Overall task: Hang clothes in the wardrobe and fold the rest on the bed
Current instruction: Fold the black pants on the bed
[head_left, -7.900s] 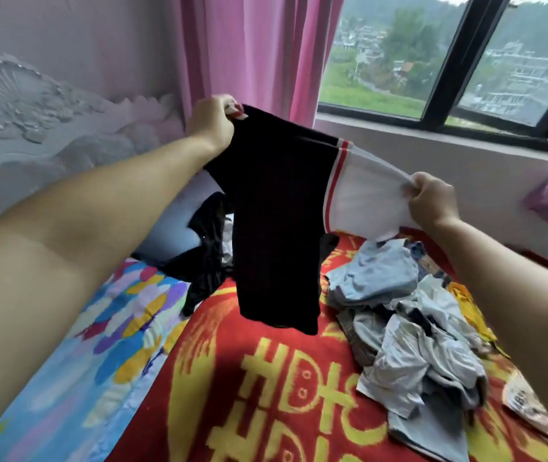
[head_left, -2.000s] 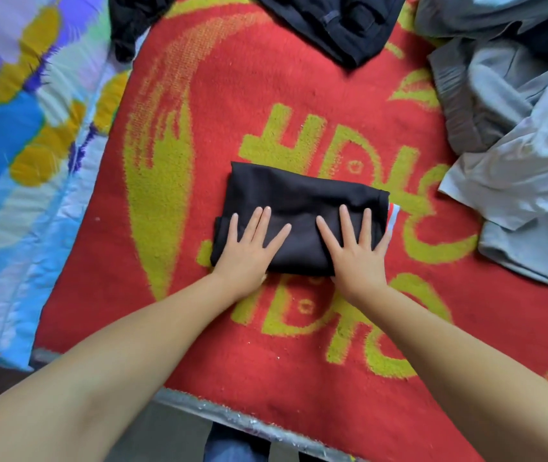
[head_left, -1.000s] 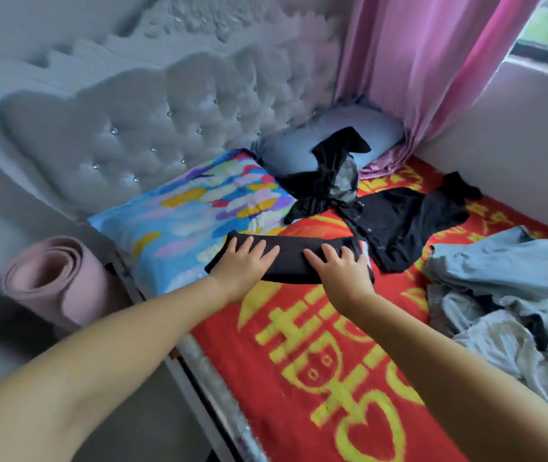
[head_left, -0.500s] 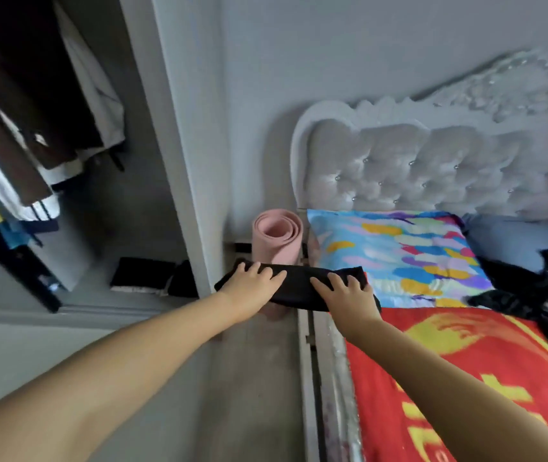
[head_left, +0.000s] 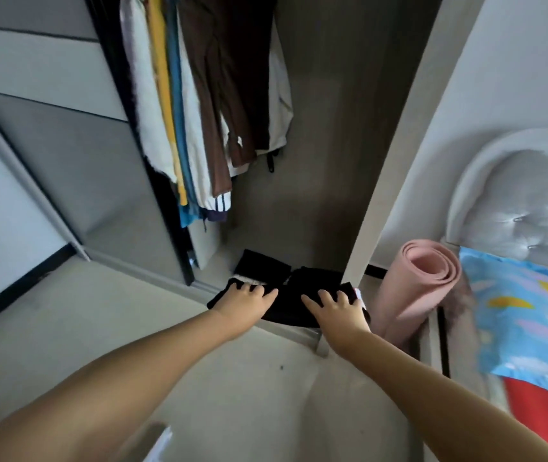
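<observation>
Folded black garment (head_left: 286,306), gripped by left hand (head_left: 244,300) and right hand (head_left: 337,310), nears wardrobe post (head_left: 382,181).

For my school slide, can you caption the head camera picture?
Both hands, left hand and right hand, carry a folded black garment toward the open wardrobe.

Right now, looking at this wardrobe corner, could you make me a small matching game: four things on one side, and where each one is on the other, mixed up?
Things:
1. folded black garment
2. pink rolled mat
3. brown garment
4. colourful pillow

Places:
A. on the bed, at the right edge of the view
B. hanging inside the wardrobe
C. held in both hands at the wardrobe's bottom edge
D. standing between the wardrobe's side panel and the bed

Pairs: 1-C, 2-D, 3-B, 4-A
</observation>
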{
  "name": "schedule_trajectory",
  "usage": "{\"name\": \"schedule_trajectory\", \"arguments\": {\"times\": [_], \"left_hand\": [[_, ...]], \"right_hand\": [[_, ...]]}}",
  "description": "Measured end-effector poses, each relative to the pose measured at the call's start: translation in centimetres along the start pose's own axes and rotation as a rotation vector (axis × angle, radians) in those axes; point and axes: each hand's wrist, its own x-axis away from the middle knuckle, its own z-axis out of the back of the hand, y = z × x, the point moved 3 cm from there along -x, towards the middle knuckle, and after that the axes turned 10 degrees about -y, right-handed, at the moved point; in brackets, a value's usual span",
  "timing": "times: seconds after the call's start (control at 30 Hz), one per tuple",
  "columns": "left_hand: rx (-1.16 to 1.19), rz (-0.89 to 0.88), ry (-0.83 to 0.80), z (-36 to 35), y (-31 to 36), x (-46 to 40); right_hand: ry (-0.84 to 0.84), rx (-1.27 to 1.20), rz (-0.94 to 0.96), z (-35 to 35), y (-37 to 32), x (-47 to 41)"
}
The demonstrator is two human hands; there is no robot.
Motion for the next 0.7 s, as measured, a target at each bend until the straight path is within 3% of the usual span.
{"name": "schedule_trajectory", "arguments": {"times": [0.23, 0.5, 0.7], "left_hand": [[0.104, 0.016, -0.076, -3.7, -6.5, -4.6], [0.305, 0.037, -0.117, -2.6, -12.8, -17.0], [0.326, 0.027, -0.163, -3.2, -16.9, -25.5]], "right_hand": [[-0.068, 0.058, 0.028, 2.3, -3.6, -8.2], [-0.108, 0.009, 0.025, 4.9, -0.9, -21.5], [-0.169, -0.017, 0.035, 6.5, 0.7, -30.6]]}}
